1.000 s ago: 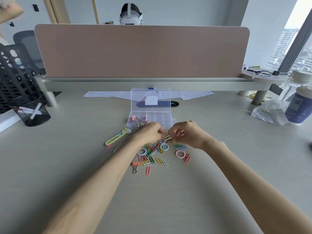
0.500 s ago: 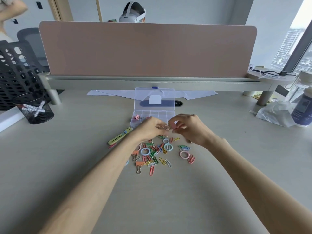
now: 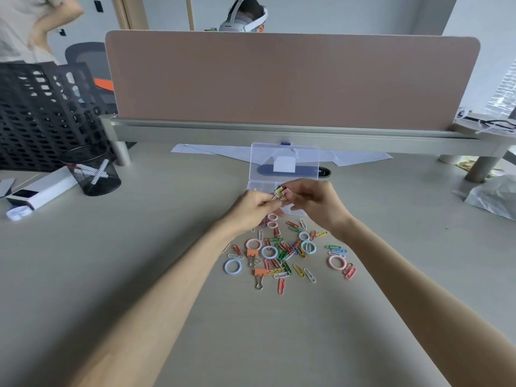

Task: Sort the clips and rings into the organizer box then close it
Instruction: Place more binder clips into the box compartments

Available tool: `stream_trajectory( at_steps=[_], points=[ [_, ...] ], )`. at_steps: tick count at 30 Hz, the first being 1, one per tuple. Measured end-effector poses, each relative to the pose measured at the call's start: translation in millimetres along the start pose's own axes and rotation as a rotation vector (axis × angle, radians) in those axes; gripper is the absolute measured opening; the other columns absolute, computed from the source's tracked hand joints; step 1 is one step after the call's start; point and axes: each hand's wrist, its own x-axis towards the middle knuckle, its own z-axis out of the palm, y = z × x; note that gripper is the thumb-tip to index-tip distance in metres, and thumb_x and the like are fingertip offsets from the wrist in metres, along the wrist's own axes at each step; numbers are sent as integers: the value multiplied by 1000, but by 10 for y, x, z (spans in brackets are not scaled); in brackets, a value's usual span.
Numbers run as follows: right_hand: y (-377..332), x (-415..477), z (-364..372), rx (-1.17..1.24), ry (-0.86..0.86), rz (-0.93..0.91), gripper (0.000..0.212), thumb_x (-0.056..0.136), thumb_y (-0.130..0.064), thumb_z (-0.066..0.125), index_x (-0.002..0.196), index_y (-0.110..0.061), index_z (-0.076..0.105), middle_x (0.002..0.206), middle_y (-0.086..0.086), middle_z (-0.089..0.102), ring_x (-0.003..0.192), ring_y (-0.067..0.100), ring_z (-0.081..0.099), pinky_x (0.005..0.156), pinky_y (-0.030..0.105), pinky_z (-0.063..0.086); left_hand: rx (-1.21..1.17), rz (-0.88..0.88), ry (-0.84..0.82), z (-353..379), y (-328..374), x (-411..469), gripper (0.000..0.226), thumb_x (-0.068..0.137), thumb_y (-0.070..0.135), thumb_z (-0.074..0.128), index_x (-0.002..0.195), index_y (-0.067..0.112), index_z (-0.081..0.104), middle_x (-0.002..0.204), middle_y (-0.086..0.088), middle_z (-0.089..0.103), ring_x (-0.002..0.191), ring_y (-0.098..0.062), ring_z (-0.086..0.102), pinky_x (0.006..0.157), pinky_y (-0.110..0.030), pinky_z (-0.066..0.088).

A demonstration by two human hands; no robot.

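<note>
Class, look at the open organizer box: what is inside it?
Both hands, left and right, cover most of the organizer box and pinch a yellow binder clip above it. The visible compartments look empty; the rest is hidden.

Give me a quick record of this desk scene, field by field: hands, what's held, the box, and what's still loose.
left hand: pinching a small clip together with the other hand
right hand: pinching the same clip
held item: yellow binder clip, above the box
organizer box: lid open and upright, compartments mostly hidden by the hands
loose pile: coloured paper clips, rings and orange binder clips on the desk
task status: sorting unfinished
</note>
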Motion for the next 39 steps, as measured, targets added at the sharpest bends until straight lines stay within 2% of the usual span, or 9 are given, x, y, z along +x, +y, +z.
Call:
stream_trajectory(
  at_steps=[3,5,12,14,17,21,24,33,39],
  points=[
    [-21,79,72,72,35,-23,13,91,-6,58,100,-9,68,78,-1,69,69,6,62,64,20,51,-88,-39,-45,-60,48,-38,30,100,22,46,106,2,68,90,3,68,69,12,57,69,-2,41],
    [-25,109,106,88,42,-34,15,90,-6,58,102,-10,68,74,-9,68,63,-1,57,61,15,46,-110,-54,-69,-102,24,-27,32,100,24,45,101,3,69,95,0,70,64,18,55,64,2,38],
    [-76,143,181,-31,-52,-130,25,91,-1,55,111,-11,67,89,7,70,68,3,56,63,14,46,-83,-43,-69,-182,36,-79,28,97,22,52,85,4,70,66,7,63,56,1,47,54,-11,36],
    [-67,154,189,-96,-60,-153,23,90,-2,57,108,-11,69,99,11,72,75,10,62,70,16,50,-33,-32,-65,-158,29,-89,32,96,26,53,70,11,65,60,-3,48,59,-16,39,55,-24,30],
    [-52,175,180,-95,-44,-130,21,88,-4,60,106,-8,71,104,6,72,92,17,67,86,25,53,14,-28,-9,-135,-17,-82,43,94,32,55,60,6,49,61,-4,30,59,-16,28,54,-27,22],
    [-49,192,155,-59,-61,-91,20,86,-4,63,105,-8,70,102,6,71,87,11,66,83,19,52,-1,-38,78,-150,-66,-63,28,81,39,68,94,14,71,71,-2,55,65,-15,45,67,-31,35],
    [-17,191,132,-86,-79,-114,19,86,-3,63,103,-4,71,102,7,72,92,19,68,86,27,53,-89,-39,123,-187,12,-76,26,82,25,72,107,17,68,70,2,62,56,-13,52,58,-23,40],
    [22,203,142,-31,11,-24,21,72,-6,79,89,-13,70,88,4,73,80,17,71,81,34,57,-216,-211,43,-270,97,-108,34,79,40,73,97,11,72,82,-1,71,57,-7,52,43,-20,37],
    [33,177,124,-18,51,19,17,77,-11,75,93,-15,69,96,-4,72,87,16,70,82,36,57,-333,-295,174,-334,95,-89,31,77,41,74,91,13,74,82,0,75,55,-8,48,37,-17,32]
  ],
)
